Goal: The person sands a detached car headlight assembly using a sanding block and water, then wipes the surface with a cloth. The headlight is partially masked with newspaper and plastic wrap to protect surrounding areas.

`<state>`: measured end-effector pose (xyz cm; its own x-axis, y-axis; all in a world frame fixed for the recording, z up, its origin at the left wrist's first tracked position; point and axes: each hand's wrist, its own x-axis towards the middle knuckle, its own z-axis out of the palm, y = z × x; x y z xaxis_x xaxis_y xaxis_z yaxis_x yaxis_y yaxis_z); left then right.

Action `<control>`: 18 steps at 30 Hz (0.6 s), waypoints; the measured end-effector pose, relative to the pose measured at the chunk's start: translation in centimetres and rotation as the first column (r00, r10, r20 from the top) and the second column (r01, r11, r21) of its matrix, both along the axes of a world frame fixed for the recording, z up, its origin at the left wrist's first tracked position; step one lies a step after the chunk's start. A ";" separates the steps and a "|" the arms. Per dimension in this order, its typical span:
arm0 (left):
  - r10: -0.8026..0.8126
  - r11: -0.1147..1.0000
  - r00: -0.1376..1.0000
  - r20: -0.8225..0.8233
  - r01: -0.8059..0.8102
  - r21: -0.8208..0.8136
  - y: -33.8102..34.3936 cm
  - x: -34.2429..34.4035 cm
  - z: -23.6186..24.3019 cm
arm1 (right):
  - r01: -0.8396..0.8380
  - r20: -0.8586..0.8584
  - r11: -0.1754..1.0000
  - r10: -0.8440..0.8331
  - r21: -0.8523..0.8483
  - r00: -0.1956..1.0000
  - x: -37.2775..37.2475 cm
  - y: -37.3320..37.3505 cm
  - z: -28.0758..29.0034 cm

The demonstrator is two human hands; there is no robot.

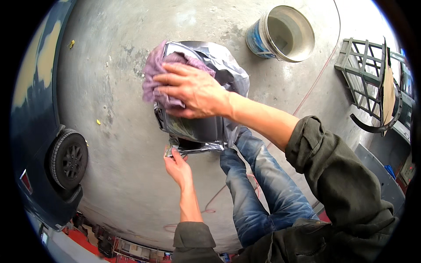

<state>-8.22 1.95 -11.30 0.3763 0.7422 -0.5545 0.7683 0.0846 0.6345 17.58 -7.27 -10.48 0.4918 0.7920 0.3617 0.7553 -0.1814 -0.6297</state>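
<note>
Under my right hand [193, 90] is a crumpled purple cloth [153, 72], pressed against a bulky object draped in silver sheeting [234, 72]. My fingers lie spread over the cloth and keep hold of it. A smooth dark grey surface [208, 129] of the object shows below my right wrist; I cannot tell what kind of thing it is. At its lower left corner my left hand [177, 168] pinches the edge of the sheeting between thumb and fingers. The cloth and my right hand hide the object's upper left side.
A bucket [258, 39] stands on the concrete floor [118, 144] at the upper right. Beyond it is a dark lattice rack [362, 72]. A thin red hose [322, 70] runs across the floor. A dark vehicle with patchy paint and a wheel [69, 158] is on the left.
</note>
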 end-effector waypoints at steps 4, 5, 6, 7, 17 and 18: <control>-0.034 0.999 0.999 0.002 0.034 -0.009 0.2 0.0 -0.3 | -0.190 -0.053 0.981 0.188 -0.039 0.981 -3.1 -0.6 0.9; -0.045 0.999 0.999 -0.003 0.045 -0.014 0.3 0.0 -0.4 | -0.247 -0.044 0.968 0.246 -0.044 0.968 -3.7 -0.7 1.0; -0.045 0.999 0.999 0.015 0.045 -0.017 0.4 -0.1 -0.5 | -0.279 -0.008 0.959 0.279 -0.043 0.960 -4.3 -0.7 1.1; -0.045 0.999 0.998 0.032 0.045 -0.019 0.5 -0.2 -0.6 | -0.312 0.017 0.949 0.313 -0.041 0.950 -4.8 -0.6 1.1; -0.094 0.996 0.996 -0.005 0.094 0.005 0.4 0.0 -1.4 | -0.491 0.380 0.825 0.564 -0.278 0.733 -11.2 -6.2 -2.9; -0.090 0.996 0.995 -0.035 0.091 0.028 0.6 0.0 -1.3 | -0.490 0.385 0.840 0.543 -0.235 0.746 -11.7 -7.2 -3.4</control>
